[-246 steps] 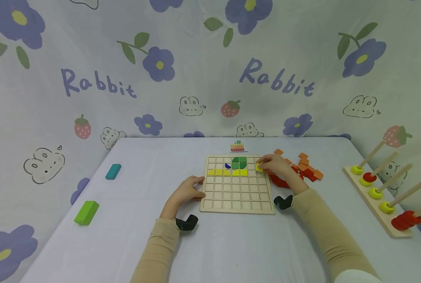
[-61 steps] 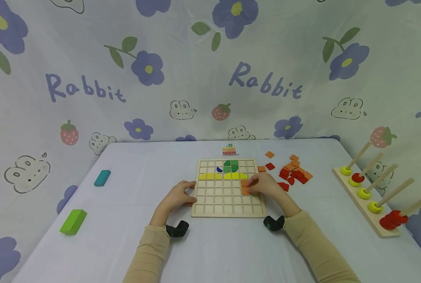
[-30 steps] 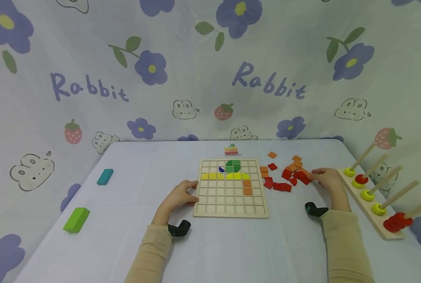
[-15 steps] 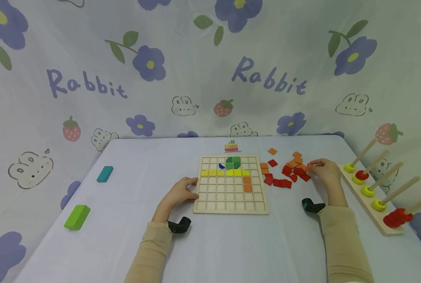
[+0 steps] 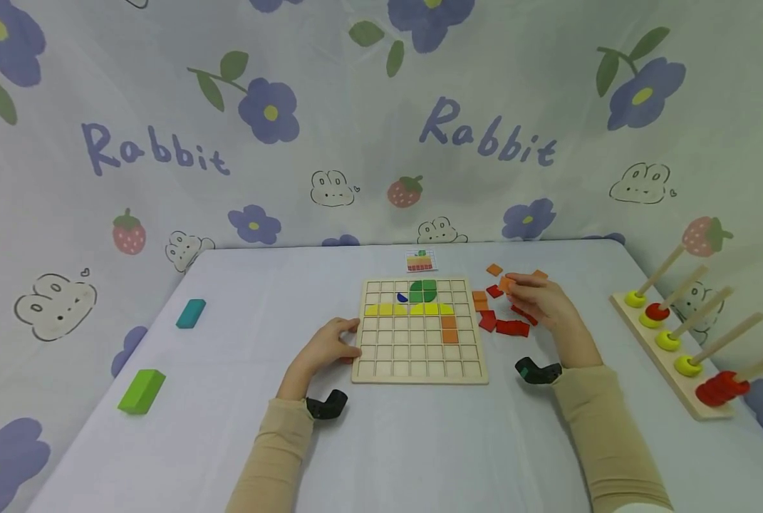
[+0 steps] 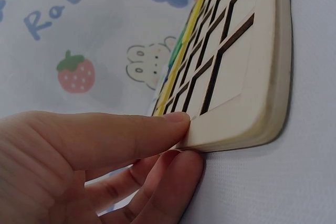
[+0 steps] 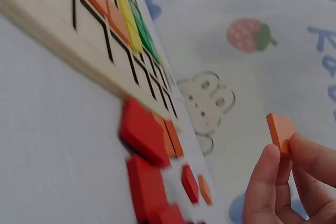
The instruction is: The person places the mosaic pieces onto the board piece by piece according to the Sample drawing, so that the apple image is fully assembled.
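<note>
A wooden grid board [image 5: 413,354] lies mid-table, holding green [image 5: 422,291], yellow [image 5: 381,310] and blue [image 5: 402,297] pieces, plus two orange square tiles [image 5: 449,329] one below the other. My left hand [image 5: 325,344] holds the board's left edge; in the left wrist view the thumb [image 6: 136,135] presses the rim from above, with the fingers curled at its side. Between thumb and fingertips my right hand [image 5: 544,299] pinches an orange tile [image 7: 282,131], raised over the loose pieces. Red tiles [image 5: 512,328] and a few orange ones [image 5: 479,301] lie right of the board.
Behind the board lies a small pattern card [image 5: 422,261]. A wooden peg stand [image 5: 670,356] with red and yellow rings runs along the right side. On the left are a teal block [image 5: 191,313] and a green block [image 5: 142,391].
Since 8.2 s ago, a yellow piece and two orange tiles were set in the board. Over the last half second my right hand moved left from the pile with an orange tile. The left hand stays put.
</note>
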Available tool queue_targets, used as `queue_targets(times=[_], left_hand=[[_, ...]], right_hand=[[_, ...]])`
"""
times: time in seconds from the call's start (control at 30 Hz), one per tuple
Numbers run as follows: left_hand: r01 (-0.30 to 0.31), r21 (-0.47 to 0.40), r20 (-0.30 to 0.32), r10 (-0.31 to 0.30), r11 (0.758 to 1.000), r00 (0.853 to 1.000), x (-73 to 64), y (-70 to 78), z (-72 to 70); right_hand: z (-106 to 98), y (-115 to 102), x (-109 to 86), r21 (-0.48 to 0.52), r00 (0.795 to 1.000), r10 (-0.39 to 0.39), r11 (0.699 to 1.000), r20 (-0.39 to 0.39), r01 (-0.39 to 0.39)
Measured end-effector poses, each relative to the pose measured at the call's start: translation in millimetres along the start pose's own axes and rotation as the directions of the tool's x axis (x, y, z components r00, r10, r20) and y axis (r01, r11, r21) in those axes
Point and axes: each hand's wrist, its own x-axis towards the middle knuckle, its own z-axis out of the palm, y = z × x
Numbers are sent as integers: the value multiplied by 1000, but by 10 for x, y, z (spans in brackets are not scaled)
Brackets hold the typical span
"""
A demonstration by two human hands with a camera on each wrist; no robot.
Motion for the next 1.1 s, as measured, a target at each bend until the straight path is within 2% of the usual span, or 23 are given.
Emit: queue_targets(times=[0.27, 0.43, 0.47, 0.53, 0.6, 0.67, 0.8, 0.97, 1.1], left_hand=[[-7, 2, -2, 7, 1000, 1000, 7, -5, -8], [-9, 11, -5, 9, 1000, 1000, 17, -28, -7], [-12, 11, -5, 12, 1000, 1000, 18, -34, -5], [-15, 1, -5, 15, 1000, 1000, 20, -41, -1], [-18, -7, -1, 18, 1000, 1000, 19, -47, 7], [-14, -12, -1, 14, 1000, 1000, 15, -47, 13], [-10, 0, 0, 10, 1000, 1000, 2, -38, 27], [-8, 8, -8, 8, 1000, 1000, -9, -21, 24], [-15, -2, -11, 15, 1000, 1000, -9, -13, 9]], right_hand=[[335, 179, 104, -105, 996, 63, 993, 63, -56], [586, 313, 187, -225, 996, 62, 973, 65, -46], [636, 340, 207, -278, 997, 55, 960, 60, -36], [741, 398, 242, -391, 998, 32, 920, 59, -7], [830, 454, 273, -517, 998, 11, 855, 65, 24], [900, 505, 297, -648, 998, -16, 760, 63, 54], [971, 570, 319, -800, 994, -74, 590, 82, 110], [991, 621, 332, -854, 984, -110, 489, 140, 177], [1005, 638, 340, -881, 981, -137, 435, 138, 185]])
